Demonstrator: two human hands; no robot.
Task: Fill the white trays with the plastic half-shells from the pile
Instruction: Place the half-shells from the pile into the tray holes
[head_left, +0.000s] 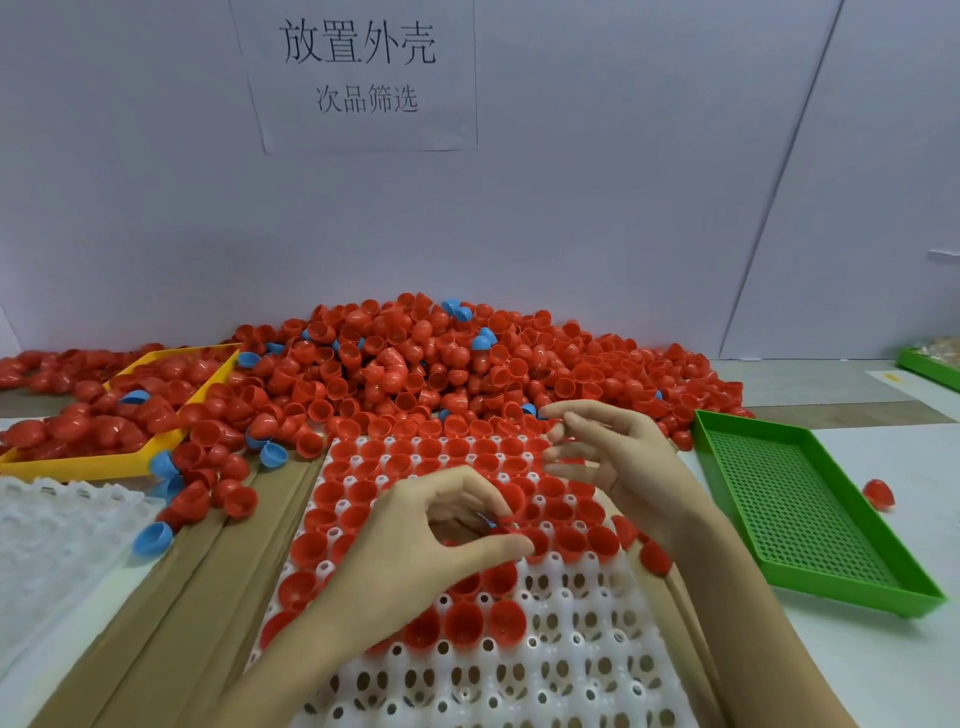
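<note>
Red half-shells (374, 374) heaping at back of surface, feeding white tray (519, 665), far rows filling first. Left hand (441, 540) pinching shell over next cup; right hand (613, 457) hovering loose, fingers spread, holding nothing. Green tray (810, 519) sitting beside.

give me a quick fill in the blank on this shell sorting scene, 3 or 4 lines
1. Most shells in the pile are ____.
2. The perforated tray by the right hand is ____.
3. The yellow tray lies on the person's ____ side.
4. The white tray under the left hand has its empty holes on the ____ side.

Missing words: red; green; left; near
</note>
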